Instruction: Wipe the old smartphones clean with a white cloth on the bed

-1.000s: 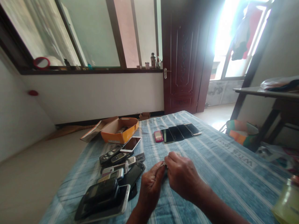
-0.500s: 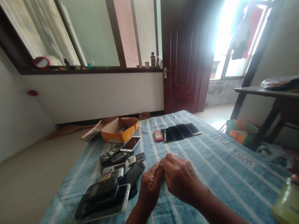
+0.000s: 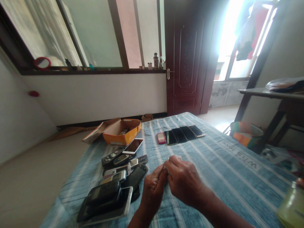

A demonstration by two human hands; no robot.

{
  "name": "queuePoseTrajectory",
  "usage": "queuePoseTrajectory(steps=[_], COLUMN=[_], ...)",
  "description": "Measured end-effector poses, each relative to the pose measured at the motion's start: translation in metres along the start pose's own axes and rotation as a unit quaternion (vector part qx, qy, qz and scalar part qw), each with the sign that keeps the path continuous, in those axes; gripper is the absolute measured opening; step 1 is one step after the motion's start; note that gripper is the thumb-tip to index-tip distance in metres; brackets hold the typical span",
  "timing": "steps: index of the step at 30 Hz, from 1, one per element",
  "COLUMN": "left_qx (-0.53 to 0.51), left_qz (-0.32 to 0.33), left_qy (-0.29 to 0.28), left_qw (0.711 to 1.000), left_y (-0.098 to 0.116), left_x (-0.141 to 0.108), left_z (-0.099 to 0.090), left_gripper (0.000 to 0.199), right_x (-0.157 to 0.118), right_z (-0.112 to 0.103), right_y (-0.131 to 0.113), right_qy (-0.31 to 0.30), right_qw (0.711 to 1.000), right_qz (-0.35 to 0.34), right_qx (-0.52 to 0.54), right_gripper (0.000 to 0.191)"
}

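Note:
Both of my hands meet above the striped blue bedsheet [image 3: 220, 167], fingers curled and closed. My left hand [image 3: 153, 188] pinches with its thumb and fingertips against the right one. My right hand [image 3: 184, 180] is wrapped round a small thing; only a whitish edge [image 3: 178, 157] shows past its knuckles, so its kind is hidden. To the left lies a heap of old phones, with a black touchscreen phone [image 3: 136, 177] close by my left hand and a white phone [image 3: 133, 146] farther back. Beyond my hands, several dark phones [image 3: 181, 134] lie in a row beside a pink thing [image 3: 161, 138].
An open orange cardboard box [image 3: 122, 136] stands at the sheet's far left, its flap folded outward. At the right edge is a jar of yellowish liquid [image 3: 291, 205]. Behind are a dark red door [image 3: 190, 63] and, to the right, a table [image 3: 261, 92].

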State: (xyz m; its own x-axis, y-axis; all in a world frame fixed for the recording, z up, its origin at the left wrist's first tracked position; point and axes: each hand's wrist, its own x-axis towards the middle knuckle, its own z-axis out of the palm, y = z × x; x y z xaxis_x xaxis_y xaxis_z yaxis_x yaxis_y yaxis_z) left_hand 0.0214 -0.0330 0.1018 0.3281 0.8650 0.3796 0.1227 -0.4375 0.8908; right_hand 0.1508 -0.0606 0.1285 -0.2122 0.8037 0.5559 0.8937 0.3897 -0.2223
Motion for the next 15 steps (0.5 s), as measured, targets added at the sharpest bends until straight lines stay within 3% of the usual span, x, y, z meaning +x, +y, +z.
queuePoseTrajectory(steps=[15], left_qx=[-0.002], left_qz=[-0.007], left_qy=[0.006], left_qw=[1.0], left_y=[-0.0007], left_x=[-0.0014], left_z=[0.0005], left_gripper=[0.038], right_x=[0.0003], right_z=[-0.0036], right_y=[0.0013], right_qy=[-0.008], right_qw=[1.0], right_qz=[0.014], right_qx=[0.0], right_gripper=[0.015])
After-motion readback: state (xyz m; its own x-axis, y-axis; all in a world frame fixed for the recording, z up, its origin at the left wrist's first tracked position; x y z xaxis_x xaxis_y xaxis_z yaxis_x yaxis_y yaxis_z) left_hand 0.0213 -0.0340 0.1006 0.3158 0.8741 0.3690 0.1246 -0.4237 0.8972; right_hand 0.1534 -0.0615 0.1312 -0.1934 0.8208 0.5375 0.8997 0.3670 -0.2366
